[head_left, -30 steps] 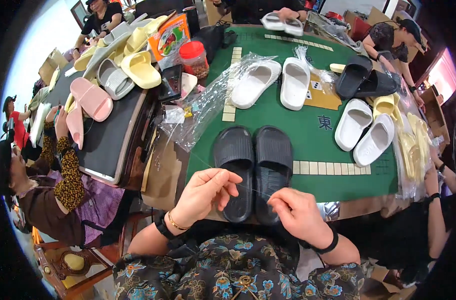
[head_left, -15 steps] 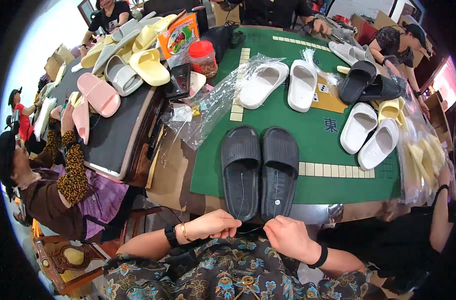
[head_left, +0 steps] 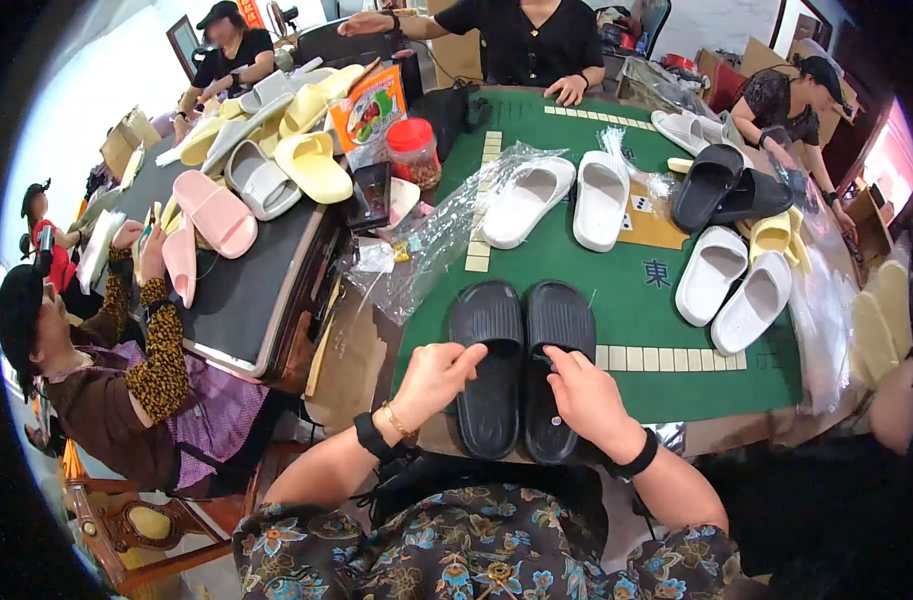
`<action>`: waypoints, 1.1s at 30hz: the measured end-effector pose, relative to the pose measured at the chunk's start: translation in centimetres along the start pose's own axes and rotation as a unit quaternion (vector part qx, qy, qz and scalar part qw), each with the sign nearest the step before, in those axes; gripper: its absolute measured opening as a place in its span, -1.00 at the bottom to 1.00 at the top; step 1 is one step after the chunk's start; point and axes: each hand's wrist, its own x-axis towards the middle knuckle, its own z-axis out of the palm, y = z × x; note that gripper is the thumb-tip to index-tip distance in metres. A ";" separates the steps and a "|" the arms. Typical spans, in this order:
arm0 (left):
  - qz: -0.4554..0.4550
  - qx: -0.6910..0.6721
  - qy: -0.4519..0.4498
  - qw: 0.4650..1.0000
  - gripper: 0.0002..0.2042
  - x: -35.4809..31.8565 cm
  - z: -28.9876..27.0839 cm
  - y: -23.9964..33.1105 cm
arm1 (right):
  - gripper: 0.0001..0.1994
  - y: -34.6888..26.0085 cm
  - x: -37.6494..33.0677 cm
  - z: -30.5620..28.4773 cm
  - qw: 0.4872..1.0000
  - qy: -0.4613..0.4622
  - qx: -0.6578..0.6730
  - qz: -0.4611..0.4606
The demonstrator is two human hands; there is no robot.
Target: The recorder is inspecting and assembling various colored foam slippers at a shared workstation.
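Observation:
A pair of black ribbed slide slippers lies side by side at the near table edge, toes pointing away from me. My left hand (head_left: pixel 439 380) is closed, its thumb and fingertip at the strap opening of the left slipper (head_left: pixel 487 318). Over the right slipper (head_left: pixel 561 322) my right hand (head_left: pixel 585 395) has its fingertips pinched at the strap edge. Anything between the fingers of either hand is too thin or hidden to make out. A faint thin strand shows beside the right slipper's toe.
White slippers (head_left: pixel 602 205) and clear plastic (head_left: pixel 432 235) lie beyond on the green mat (head_left: pixel 617 280). More white slippers (head_left: pixel 712 275) and black ones (head_left: pixel 712 185) sit right. A red-lidded jar (head_left: pixel 414 155) and piled slippers stand left. Co-workers surround the tables.
Both hands have moved forward from the slippers' heels to their straps. The thin strand between the hands no longer shows there. The person across the table now has an arm stretched left.

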 end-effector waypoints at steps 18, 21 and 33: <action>0.067 0.074 0.237 0.966 -0.80 11.1 0.6 -3.0 | -0.74 10.2 10.3 1.5 0.970 0.037 -0.002 0.239; 0.139 -0.011 0.225 0.964 -0.81 10.3 1.5 -1.4 | -0.78 8.3 10.7 0.8 0.981 0.078 0.060 0.168; 0.211 -0.022 0.110 0.971 -0.86 9.1 3.7 0.6 | -0.90 2.1 9.4 2.5 0.993 0.086 0.085 -0.003</action>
